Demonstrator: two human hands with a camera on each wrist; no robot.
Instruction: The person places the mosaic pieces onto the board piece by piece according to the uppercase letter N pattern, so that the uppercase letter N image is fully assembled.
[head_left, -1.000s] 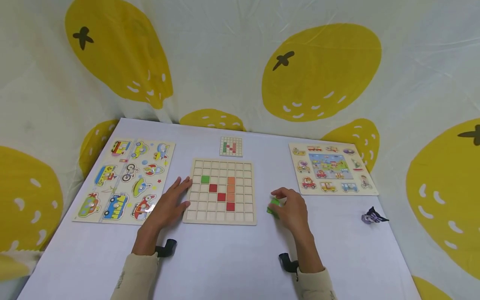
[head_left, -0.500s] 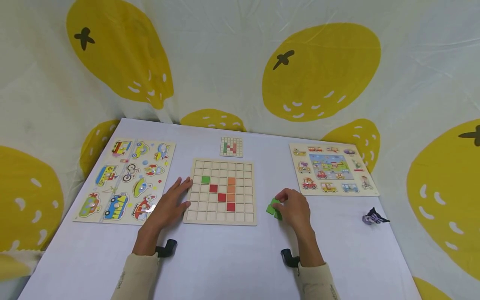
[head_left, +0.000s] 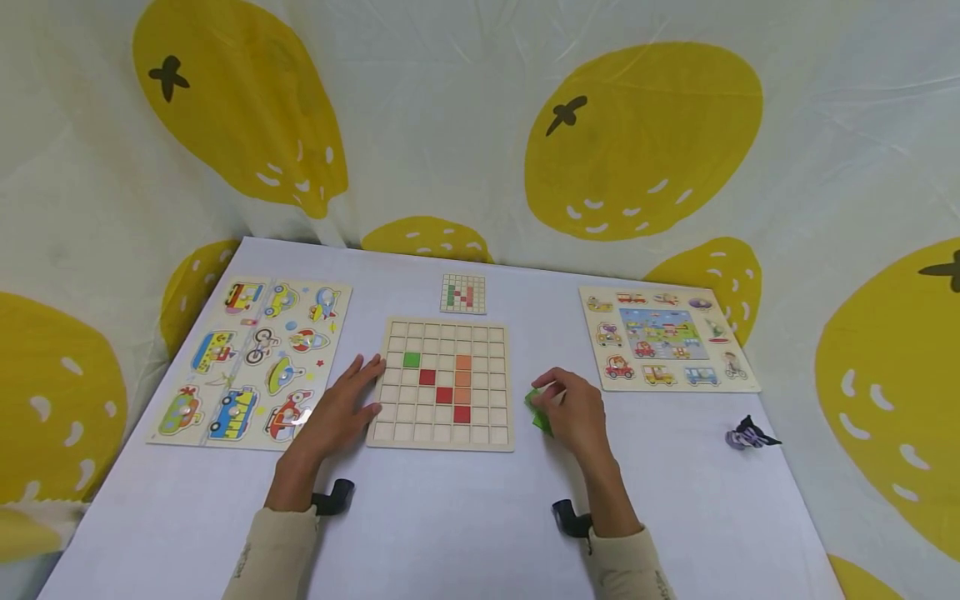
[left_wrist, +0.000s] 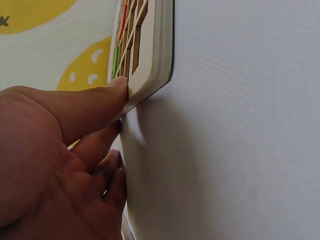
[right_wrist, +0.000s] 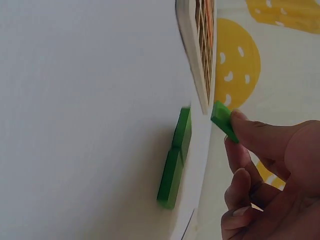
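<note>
My right hand [head_left: 576, 412] pinches a green square tile [right_wrist: 223, 120] between thumb and fingertips, to the right of the wooden grid board [head_left: 442, 444]. Below the pinched tile, two green tiles [right_wrist: 172, 175] lie end to end on the white table. My left hand [head_left: 343, 408] rests by the board's left side, its thumb tip [left_wrist: 118, 83] touching the edge near a corner. Set in the grid are one green tile [head_left: 412, 360], red tiles [head_left: 427, 377] on a diagonal and orange tiles [head_left: 462, 377] in a column. A small pattern card [head_left: 476, 284] lies behind the board.
A wooden vehicle peg puzzle [head_left: 301, 392] lies on the left, partly behind my left hand. Another picture puzzle [head_left: 667, 384] is at the back right. A small purple-and-black crumpled item [head_left: 748, 434] sits near the table's right edge. A lemon-print cloth [head_left: 435, 100] hangs behind.
My right hand shifts slightly right, then back left, and now holds a green tile up from the group it was touching. The left hand and the board stay put.
</note>
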